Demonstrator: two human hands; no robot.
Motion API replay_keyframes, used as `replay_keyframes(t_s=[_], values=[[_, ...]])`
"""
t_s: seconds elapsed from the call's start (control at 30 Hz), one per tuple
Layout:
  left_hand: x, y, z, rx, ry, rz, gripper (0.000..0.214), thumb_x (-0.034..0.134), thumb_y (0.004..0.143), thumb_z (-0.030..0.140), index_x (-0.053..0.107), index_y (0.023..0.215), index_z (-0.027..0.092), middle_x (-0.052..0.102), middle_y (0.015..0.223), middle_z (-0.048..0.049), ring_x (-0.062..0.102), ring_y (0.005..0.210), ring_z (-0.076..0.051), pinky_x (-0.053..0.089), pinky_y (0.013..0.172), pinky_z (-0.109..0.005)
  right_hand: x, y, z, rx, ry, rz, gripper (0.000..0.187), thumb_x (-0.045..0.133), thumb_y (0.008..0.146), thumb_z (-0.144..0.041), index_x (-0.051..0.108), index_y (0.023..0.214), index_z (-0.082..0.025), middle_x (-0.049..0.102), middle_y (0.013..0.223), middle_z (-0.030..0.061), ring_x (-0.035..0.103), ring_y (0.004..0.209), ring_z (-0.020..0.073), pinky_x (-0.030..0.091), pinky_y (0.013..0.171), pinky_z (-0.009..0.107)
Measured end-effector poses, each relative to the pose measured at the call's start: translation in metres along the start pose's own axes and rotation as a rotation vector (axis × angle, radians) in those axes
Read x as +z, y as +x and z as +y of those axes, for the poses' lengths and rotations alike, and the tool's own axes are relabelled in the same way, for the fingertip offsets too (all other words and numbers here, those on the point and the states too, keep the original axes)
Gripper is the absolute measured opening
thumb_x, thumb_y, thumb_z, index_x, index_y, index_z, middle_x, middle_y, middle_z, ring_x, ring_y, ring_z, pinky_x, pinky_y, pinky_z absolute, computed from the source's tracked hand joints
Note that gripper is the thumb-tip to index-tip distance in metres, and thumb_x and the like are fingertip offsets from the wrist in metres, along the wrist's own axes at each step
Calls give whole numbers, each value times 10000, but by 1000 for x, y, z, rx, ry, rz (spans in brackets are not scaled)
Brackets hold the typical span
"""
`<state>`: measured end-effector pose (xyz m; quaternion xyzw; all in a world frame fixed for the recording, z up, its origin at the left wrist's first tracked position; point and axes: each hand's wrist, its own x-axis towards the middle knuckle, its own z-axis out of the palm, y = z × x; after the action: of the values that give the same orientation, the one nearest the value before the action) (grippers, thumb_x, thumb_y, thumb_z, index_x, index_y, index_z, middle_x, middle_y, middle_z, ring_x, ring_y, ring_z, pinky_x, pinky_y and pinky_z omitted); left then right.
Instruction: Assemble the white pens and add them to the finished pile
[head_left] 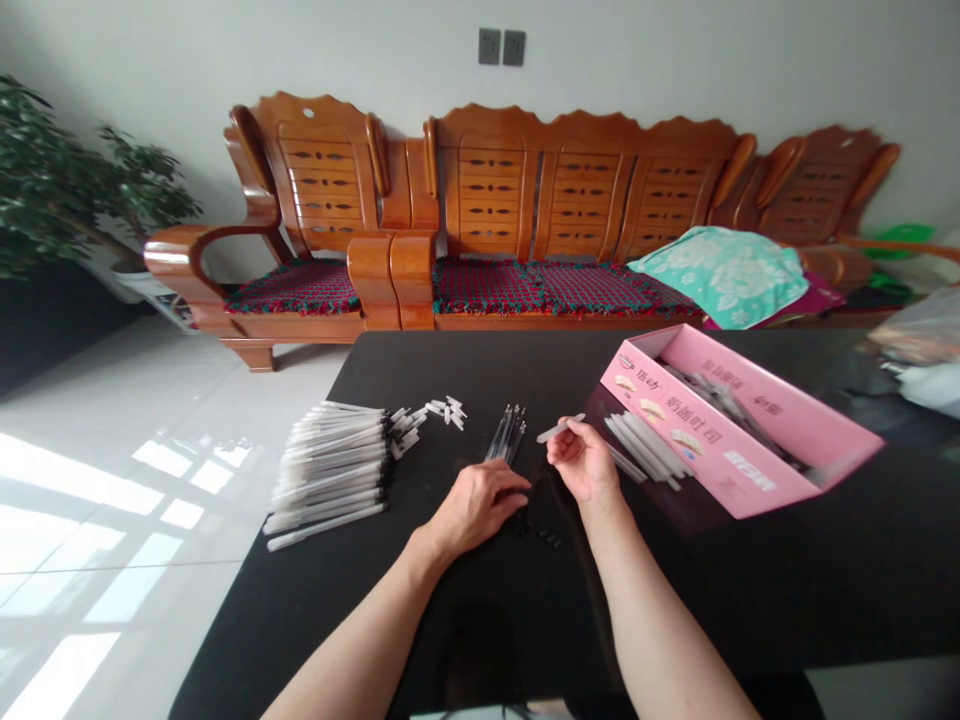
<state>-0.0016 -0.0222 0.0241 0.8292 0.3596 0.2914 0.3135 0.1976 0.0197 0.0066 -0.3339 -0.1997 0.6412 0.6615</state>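
Head camera view: a glossy black table (277,610) is seen from above, with two bare forearms stretched across it from the near edge. In the right hand (589,462), raised slightly above the table, a slim whitish tube (556,431) is pinched between thumb and fingers, its length slanted up to the right. The left hand (480,503) is lowered to the table, its fingers curled, at the near end of a bundle of clear, dark-tipped refills (506,435); whether anything is gripped by it cannot be told. Small black pieces (551,540) are scattered just to the right of that hand.

On the left of the table, many white pens (326,475) are laid side by side in a long stack, their black ends turned to the right. Beyond and beside those ends, small white pieces (448,411) are strewn. To the right of the right hand, more whitish tubes (651,447) are laid next to a pink open box (705,440), in which further slender items are heaped. Behind the table, a carved wooden sofa (487,200) is placed against the wall, and a turquoise flowered cloth (727,275) is draped over its seat.
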Motion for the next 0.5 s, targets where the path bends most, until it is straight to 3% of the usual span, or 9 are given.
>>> replay_keyframes(t_s=[0.1,0.27,0.4,0.5], values=[[15,2,0,44,76,-47,208,616,870,229,734,1040,216,683,949,-60,641,858,-182,488,787,-267,-2,1,0,9,-9,-4,78,639,741,-200,690,737,-141,677,518,15,614,408,140,492,365,221],[23,5,-1,43,145,-76,160,583,882,212,743,878,208,679,883,-62,642,855,-185,487,782,-270,-3,1,1,2,-25,-13,81,635,751,-206,689,741,-146,681,524,17,617,417,141,495,373,219],[16,7,0,-79,53,64,183,562,894,247,724,823,196,687,840,-50,641,777,-166,478,739,-258,-3,1,1,-4,-27,-22,77,641,746,-210,686,742,-147,681,528,17,616,416,140,500,378,220],[10,9,-4,-268,-215,205,191,604,866,320,696,783,175,663,689,-22,609,623,-144,451,596,-236,-2,1,1,0,-22,-29,78,635,746,-207,685,737,-149,679,528,14,622,425,143,499,374,218]])
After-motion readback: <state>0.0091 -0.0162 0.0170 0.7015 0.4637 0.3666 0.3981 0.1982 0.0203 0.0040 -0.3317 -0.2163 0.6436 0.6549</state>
